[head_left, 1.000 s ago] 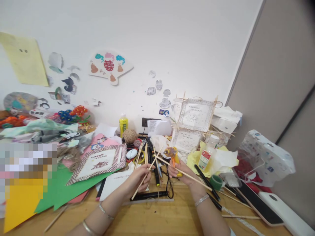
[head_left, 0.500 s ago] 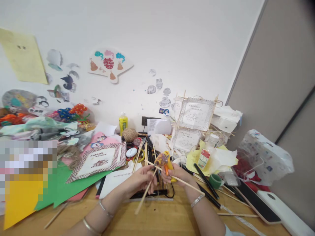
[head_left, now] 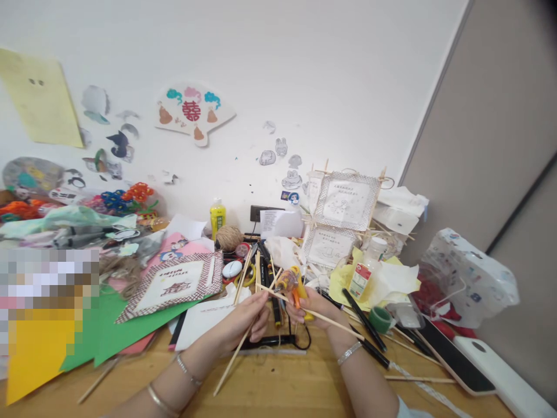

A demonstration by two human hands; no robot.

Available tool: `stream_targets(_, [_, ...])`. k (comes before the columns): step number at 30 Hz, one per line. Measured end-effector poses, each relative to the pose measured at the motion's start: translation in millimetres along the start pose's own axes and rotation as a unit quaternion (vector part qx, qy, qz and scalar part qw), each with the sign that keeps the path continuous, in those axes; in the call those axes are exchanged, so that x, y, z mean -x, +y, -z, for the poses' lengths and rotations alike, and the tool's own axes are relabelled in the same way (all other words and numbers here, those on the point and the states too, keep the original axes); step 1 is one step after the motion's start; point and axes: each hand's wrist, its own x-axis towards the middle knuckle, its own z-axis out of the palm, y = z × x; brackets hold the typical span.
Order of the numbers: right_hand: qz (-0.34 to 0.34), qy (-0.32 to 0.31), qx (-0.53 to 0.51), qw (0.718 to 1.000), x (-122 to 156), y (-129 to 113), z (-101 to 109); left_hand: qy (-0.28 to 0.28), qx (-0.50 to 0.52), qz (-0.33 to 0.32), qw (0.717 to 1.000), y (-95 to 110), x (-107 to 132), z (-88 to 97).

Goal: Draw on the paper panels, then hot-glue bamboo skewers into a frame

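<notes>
Yellow-and-orange plastic glue gun (head_left: 297, 285), in hand above a light wooden surface (head_left: 282, 390)

Glue gun: gripped at the handle by the right hand (head_left: 312, 306), fingers wrapped round it; nozzle directed leftward.

Long pale wooden stick (head_left: 333, 324): slants across the near side of the glue gun, its far end at the left hand (head_left: 251, 314). Whether the right hand also touches it cannot be told.

Left hand: just left of the glue gun, thumb and fingertips pinched on the long stick, remaining fingers curled.

Second slim pale wooden stick (head_left: 232, 366): emerges beneath the left hand, sloping down to the near left of the glue gun.

Ball of brown twine (head_left: 229, 238) and yellow plastic bottle (head_left: 218, 218): behind the glue gun, to the left.

White rectangular panel with brown patterned border (head_left: 178, 284): left of the glue gun, partly over green paper sheets (head_left: 130, 325).

Clear bottle with red-and-white label (head_left: 364, 276): right of the glue gun.

Green tape roll (head_left: 380, 320): right of the glue gun, nearer the viewer, beside a black marker pen (head_left: 363, 318).
</notes>
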Motion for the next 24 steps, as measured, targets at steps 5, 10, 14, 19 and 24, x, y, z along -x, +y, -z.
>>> stream_targets(5, [-0.009,0.009,-0.021,1.0,-0.2,2.7,0.4,0.05,-0.006,0.005,0.999,0.8,-1.4,-2.5])
stream_targets(10, [-0.032,0.002,-0.019,0.999,-3.8,8.9,1.7,0.03,-0.015,0.009,0.999,2.5,-1.5,-6.8])
stream_targets(14, [-0.033,0.038,-0.001,0.999,-4.9,14.2,2.0,0.075,-0.013,-0.02,0.997,1.5,-2.6,-7.6])
stream_targets(19, [-0.024,0.056,-0.006,0.998,-3.4,11.9,2.3,0.142,-0.043,-0.079,0.986,9.9,-3.2,-4.6])
stream_targets(24, [0.03,0.098,-0.065,0.993,1.8,1.1,8.0,0.198,-0.045,-0.133,0.97,24.1,-2.7,3.7])
